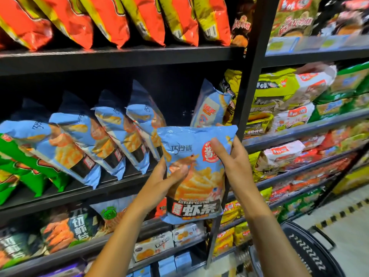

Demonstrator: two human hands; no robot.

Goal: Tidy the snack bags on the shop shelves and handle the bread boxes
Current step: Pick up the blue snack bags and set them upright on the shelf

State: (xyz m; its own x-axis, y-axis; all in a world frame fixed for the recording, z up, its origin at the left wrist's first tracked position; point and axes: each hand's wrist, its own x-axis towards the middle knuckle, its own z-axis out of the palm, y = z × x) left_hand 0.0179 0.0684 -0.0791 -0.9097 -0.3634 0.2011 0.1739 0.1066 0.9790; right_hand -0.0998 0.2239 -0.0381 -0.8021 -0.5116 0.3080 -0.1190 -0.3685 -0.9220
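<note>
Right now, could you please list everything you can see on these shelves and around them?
held bag: one, light blue, in both hands before the middle shelf
blue bags: four leaning in a row plus one upright behind the held bag, middle shelf
orange bags: a row, orange and yellow, top shelf
green bags: a few, middle shelf, far left
boxes: several, white, low shelf
noodle packs: many, mixed colours, right-hand bay
basket: one, black, bottom right
floor: pale, yellow-black stripe
left hand: grips the held bag's left edge
right hand: grips its upper right
</note>
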